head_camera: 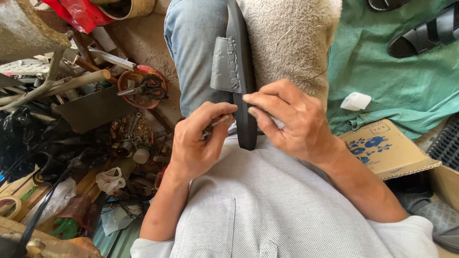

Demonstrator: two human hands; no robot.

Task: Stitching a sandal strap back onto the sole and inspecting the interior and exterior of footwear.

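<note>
A black sandal sole (245,67) stands on edge between my knees, with a grey strap (225,64) stitched along its left side. My left hand (198,143) is closed on a thin metal tool (217,122) just left of the sole's near end. My right hand (291,122) pinches the sole's near edge with thumb and forefinger, and a small metal piece shows under its fingers. A beige fleece cloth (291,43) covers my right thigh. My left leg is in blue jeans (191,43).
A cluttered heap of tools lies at the left: a red dish with scissors (143,88), wooden sticks (71,81), plastic bags, a tape roll (9,208). At the right are a green cloth (397,81), a black sandal (425,31), a white block (356,101) and a cardboard box (387,150).
</note>
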